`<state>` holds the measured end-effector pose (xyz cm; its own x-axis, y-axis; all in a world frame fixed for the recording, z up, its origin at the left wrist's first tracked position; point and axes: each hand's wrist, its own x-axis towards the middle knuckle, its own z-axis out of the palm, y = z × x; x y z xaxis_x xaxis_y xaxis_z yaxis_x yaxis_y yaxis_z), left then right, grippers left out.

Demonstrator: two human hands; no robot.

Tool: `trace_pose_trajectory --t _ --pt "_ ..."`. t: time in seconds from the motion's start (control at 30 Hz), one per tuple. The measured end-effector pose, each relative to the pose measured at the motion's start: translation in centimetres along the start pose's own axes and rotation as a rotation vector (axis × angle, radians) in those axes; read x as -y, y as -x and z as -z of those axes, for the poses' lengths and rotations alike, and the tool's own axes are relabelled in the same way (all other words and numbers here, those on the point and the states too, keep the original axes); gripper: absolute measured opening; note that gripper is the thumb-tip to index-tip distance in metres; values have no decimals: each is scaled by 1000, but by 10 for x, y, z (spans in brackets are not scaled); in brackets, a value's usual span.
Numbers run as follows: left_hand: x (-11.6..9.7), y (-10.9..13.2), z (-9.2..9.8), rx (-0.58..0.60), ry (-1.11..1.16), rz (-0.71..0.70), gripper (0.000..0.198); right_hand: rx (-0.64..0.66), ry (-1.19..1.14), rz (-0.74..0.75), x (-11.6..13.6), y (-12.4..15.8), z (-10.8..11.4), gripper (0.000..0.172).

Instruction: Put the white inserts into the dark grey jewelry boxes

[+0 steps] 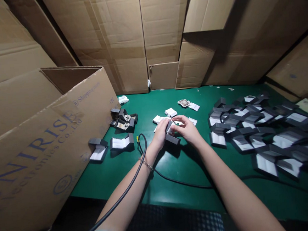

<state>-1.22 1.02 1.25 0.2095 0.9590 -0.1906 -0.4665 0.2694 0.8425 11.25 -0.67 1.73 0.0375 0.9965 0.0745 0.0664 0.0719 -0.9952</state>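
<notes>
Both my hands meet over the middle of the green table (174, 171). My left hand (161, 132) grips a small dark hinged box (171, 138) from the left, and my right hand (186, 128) holds its top from the right, fingers curled over the open lid. White cards or inserts (170, 112) lie just behind the hands. A thin bracelet sits on my left wrist.
A heap of open dark boxes (262, 132) with white linings covers the table's right side. A few more boxes (123, 119) lie at left, next to a large printed carton (44, 138). A black cable (144, 159) runs across the table. Cardboard sheets wall the back.
</notes>
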Motion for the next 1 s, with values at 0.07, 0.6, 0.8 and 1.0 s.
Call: trace_pose_trajectory --t 0.07,0.6,0.8,1.0 --pt "-5 3 -3 8 103 56 23 -94 90 124 1 3 -3 36" --pt "-4 4 -5 -10 217 147 22 -126 209 341 6 7 -5 17" --pt "-6 8 -8 -31 186 174 24 -96 212 295 5 3 -2 16" --pt "-7 10 -9 0 177 202 24 -111 169 218 1 1 -2 22"
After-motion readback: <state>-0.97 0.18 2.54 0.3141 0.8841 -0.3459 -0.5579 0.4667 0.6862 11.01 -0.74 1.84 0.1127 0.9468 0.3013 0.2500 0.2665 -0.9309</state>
